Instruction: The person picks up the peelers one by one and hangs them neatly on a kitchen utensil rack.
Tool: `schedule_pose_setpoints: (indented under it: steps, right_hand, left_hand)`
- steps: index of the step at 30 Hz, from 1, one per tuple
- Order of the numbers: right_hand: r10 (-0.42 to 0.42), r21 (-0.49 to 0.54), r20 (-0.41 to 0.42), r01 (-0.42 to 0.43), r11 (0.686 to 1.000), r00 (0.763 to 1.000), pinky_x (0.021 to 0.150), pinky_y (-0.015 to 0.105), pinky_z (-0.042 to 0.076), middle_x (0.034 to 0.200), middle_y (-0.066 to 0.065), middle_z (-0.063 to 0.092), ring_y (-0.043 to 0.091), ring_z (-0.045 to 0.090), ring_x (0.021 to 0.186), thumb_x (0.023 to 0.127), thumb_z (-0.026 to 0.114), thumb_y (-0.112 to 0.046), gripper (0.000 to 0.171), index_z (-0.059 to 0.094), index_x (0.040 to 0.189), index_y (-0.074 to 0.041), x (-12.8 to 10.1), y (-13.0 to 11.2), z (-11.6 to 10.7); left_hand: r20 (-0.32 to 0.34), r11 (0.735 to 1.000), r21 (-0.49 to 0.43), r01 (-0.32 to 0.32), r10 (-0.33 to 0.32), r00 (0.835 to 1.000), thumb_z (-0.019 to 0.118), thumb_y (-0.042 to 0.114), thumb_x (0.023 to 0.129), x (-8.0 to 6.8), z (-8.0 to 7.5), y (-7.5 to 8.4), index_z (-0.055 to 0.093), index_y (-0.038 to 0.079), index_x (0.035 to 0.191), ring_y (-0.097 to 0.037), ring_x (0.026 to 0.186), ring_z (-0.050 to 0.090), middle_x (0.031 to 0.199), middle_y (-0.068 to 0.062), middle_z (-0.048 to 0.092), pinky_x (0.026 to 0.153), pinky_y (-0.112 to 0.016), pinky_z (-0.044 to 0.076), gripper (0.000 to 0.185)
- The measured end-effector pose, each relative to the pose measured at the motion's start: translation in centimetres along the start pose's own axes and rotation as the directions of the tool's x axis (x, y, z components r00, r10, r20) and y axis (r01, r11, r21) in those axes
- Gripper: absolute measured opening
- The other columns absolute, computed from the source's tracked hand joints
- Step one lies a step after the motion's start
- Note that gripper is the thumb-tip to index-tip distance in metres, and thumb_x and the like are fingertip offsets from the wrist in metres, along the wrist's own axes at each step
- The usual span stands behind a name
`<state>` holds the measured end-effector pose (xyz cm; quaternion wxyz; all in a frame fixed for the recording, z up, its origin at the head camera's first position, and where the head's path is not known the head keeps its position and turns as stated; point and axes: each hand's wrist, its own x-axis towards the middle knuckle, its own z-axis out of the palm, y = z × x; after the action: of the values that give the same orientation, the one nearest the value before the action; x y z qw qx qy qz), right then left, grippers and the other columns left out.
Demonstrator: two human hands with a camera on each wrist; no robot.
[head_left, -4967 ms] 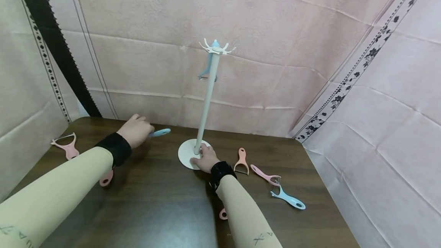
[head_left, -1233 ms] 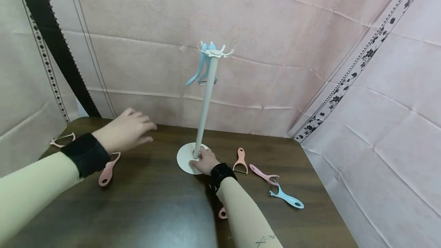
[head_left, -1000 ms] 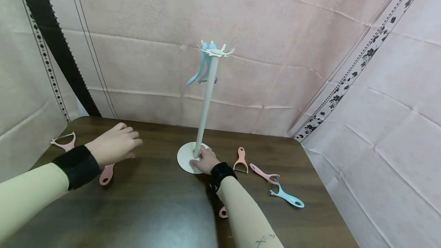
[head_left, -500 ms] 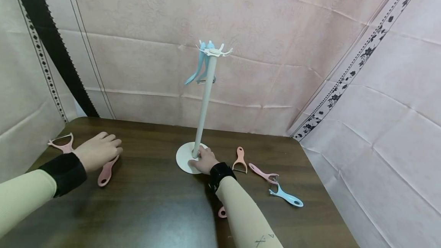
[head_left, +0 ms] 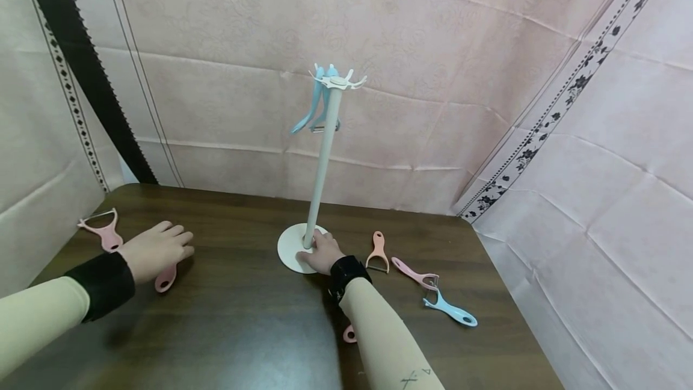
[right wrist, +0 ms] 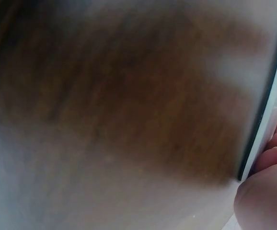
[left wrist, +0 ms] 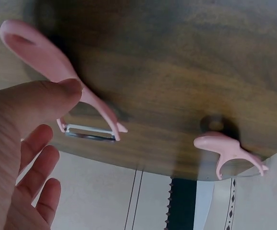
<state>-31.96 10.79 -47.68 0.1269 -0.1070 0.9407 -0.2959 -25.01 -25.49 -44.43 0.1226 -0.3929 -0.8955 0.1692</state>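
Two pink peelers lie at the table's (head_left: 243,318) left; the far one (head_left: 103,230) is untouched; the left hand (head_left: 157,248), fingers relaxed and spread, hovers over the nearer peeler (head_left: 165,278), thumb touching its handle; its long axis runs toward the person, blade away; the right hand (head_left: 319,253) presses the hook stand's base (head_left: 289,247); the sleeve bears an unreadable mark.

A pink peeler (left wrist: 57,62) is touched at its handle by the thumb of the left hand (left wrist: 18,143), whose fingers are spread loosely. It is laid on the dark wooden worktop (left wrist: 177,72). A second pink peeler (left wrist: 229,151) is seen well apart, near the worktop's edge.
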Motion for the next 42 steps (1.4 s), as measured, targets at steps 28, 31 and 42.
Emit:
schedule_pose_setpoints:
  steps: [28, 31, 42]
  right_hand:
    - [-0.021, -0.009, -0.021, 0.021, 1.000, 1.000, 0.091, 0.043, 0.038, 0.109, 0.007, 0.048, 0.023, 0.044, 0.107, 0.088, 0.069, -0.037, 0.044, 0.053, 0.125, -0.018, -0.2, -0.2, 0.0]
    - [-0.017, 0.000, -0.018, 0.017, 1.000, 1.000, 0.091, 0.043, 0.039, 0.110, 0.007, 0.048, 0.024, 0.043, 0.107, 0.088, 0.069, -0.037, 0.045, 0.053, 0.126, -0.017, -0.3, -0.2, 0.0]
    - [-0.018, -0.001, -0.014, 0.018, 1.000, 1.000, 0.091, 0.043, 0.039, 0.109, 0.007, 0.048, 0.024, 0.043, 0.106, 0.088, 0.069, -0.036, 0.046, 0.052, 0.127, -0.017, -0.5, -0.4, -0.2]
  left_hand:
    - [-0.005, 0.997, 0.020, 0.071, -0.071, 0.997, 0.081, -0.001, 0.065, -0.5, 1.5, 0.0, 0.066, 0.013, 0.074, -0.029, 0.081, 0.054, 0.081, -0.006, 0.058, 0.077, -0.046, 0.040, 0.022]
    - [0.012, 0.997, 0.038, 0.071, -0.072, 0.997, 0.080, 0.000, 0.067, -0.5, 1.4, -0.1, 0.065, 0.014, 0.071, -0.027, 0.078, 0.055, 0.077, -0.004, 0.058, 0.075, -0.044, 0.039, 0.022]
    - [0.075, 0.992, -0.051, 0.118, -0.114, 0.991, 0.083, 0.005, 0.064, -0.9, 1.4, -0.5, 0.065, 0.015, 0.074, -0.026, 0.073, 0.054, 0.072, 0.001, 0.061, 0.072, -0.043, 0.036, 0.023]
